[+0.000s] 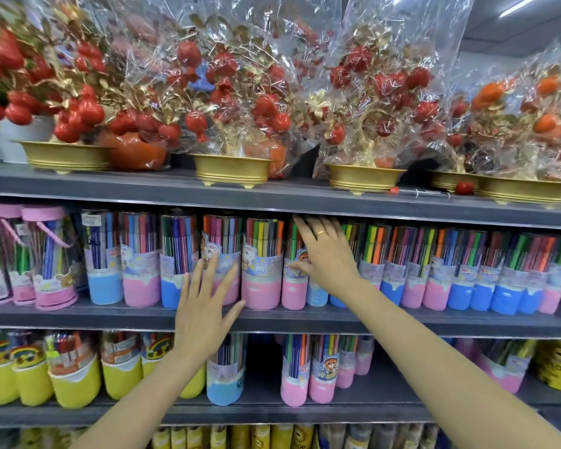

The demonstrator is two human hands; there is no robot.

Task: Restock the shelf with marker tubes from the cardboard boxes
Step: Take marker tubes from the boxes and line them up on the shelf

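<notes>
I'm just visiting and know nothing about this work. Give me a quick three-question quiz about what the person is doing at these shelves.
1. True or false: the left hand grips a marker tube and lifts it clear of the shelf.
2. What sits on the top shelf? A) wrapped fruit-tree ornaments in gold pots B) notebooks C) cardboard boxes
3. Fill in: the right hand wears a gold ____ on one of its fingers.

Key
1. False: its fingers are spread and straight in front of the tubes, holding nothing.
2. A
3. ring
</notes>
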